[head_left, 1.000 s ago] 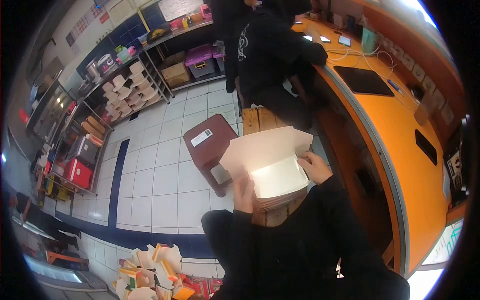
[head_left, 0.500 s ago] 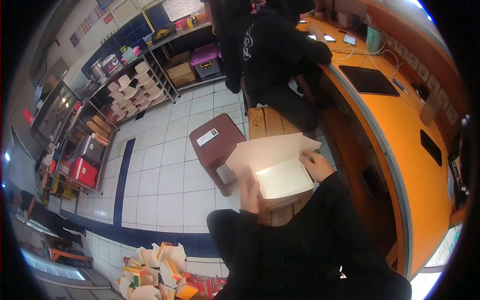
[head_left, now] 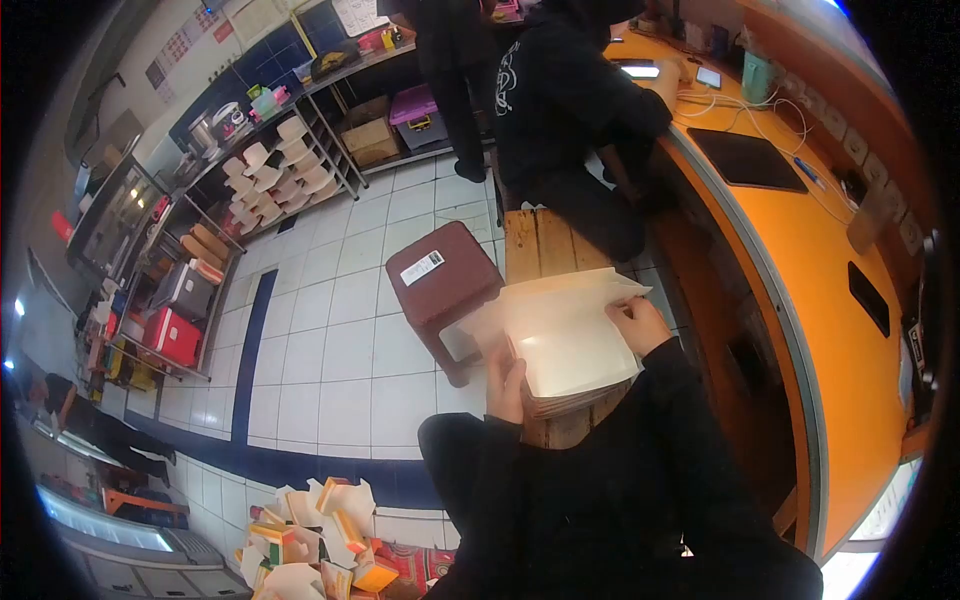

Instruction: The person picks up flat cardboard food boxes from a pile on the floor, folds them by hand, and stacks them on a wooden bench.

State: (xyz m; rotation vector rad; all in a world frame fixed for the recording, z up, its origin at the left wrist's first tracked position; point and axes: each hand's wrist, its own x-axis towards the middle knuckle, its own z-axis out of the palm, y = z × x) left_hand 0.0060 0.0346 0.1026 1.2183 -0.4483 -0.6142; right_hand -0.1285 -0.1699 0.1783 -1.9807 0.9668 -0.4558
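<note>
no text can be read. the white label (head_left: 421, 267) on the stool (head_left: 455, 295) and the print (head_left: 512, 76) on a person's black top (head_left: 570, 90) are too small.

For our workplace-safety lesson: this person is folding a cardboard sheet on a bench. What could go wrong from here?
The right hand pinches the cardboard sheet by a thin edge; a slip could cut skin. The stack of flat sheets lies at the near end of the wooden bench; the left hand pressing could push it off.
</note>
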